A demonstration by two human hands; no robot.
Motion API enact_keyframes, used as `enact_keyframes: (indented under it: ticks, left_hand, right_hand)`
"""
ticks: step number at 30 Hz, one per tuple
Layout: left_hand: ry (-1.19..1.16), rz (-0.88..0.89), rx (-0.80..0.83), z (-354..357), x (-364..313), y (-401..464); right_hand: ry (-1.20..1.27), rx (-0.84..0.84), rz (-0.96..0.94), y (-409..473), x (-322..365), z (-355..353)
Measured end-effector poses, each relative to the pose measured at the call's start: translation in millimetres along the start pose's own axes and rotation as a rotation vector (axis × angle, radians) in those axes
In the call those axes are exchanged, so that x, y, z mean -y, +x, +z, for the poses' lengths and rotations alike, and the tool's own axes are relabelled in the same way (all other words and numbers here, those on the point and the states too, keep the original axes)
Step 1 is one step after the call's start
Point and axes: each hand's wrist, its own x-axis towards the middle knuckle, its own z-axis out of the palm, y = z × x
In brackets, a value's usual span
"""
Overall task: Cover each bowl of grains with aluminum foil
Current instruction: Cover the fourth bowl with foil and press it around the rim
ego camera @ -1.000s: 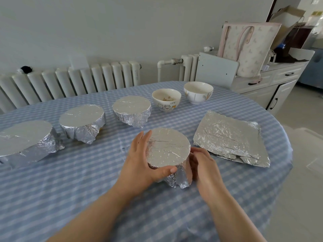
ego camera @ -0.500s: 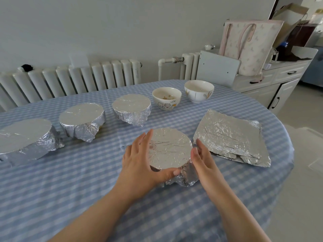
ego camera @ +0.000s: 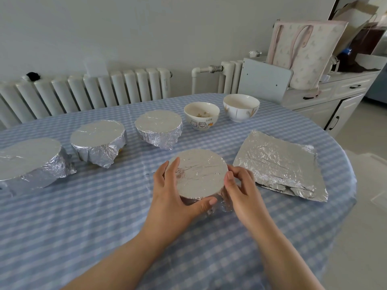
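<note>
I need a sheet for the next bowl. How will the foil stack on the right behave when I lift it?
The foil stack looks thin and creased, so a sheet will probably flop and bend unless held at two edges. Its near edge is ragged, so it may tear easily. Lying loose and flat on the tablecloth, it would likely slide if pushed.

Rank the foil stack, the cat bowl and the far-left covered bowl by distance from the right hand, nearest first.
1. Foil stack, just right of the right hand.
2. Cat bowl, behind it, uncovered.
3. Far-left covered bowl, across the table.
</note>
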Motion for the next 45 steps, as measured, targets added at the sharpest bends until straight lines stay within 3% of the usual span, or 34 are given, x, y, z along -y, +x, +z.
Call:
enact_keyframes:
  ticks: [6,12,20,31,38,45]
  left_hand:
    - [0.028,-0.002,-0.012,1.3,-1.2,0.1]
    - [-0.043,-0.03,-0.027,-2.7,1.4,5.7]
    - [-0.122,-0.076,-0.036,-3.5,2.1,8.7]
    - [-0.139,-0.096,-0.039,-5.1,2.5,11.1]
    - [-0.204,-0.143,-0.043,-9.4,0.8,15.8]
    - [-0.206,-0.135,-0.03,-11.3,1.4,14.3]
  right_hand:
    - [0.106,0.006,-0.018,-5.1,-13.9,-3.0]
    - [0.189,-0.211,-0.03,-6.3,-4.3,12.5]
    - [0.246,-0.314,0.028,1.9,-5.7,26.2]
    - [0.472,-0.339,0.148,7.0,5.9,29.2]
    - [0.306,-0.388,0.062,11.6,3.4,34.4]
    - [0.061,-0.326,-0.036,2.8,5.9,33.9]
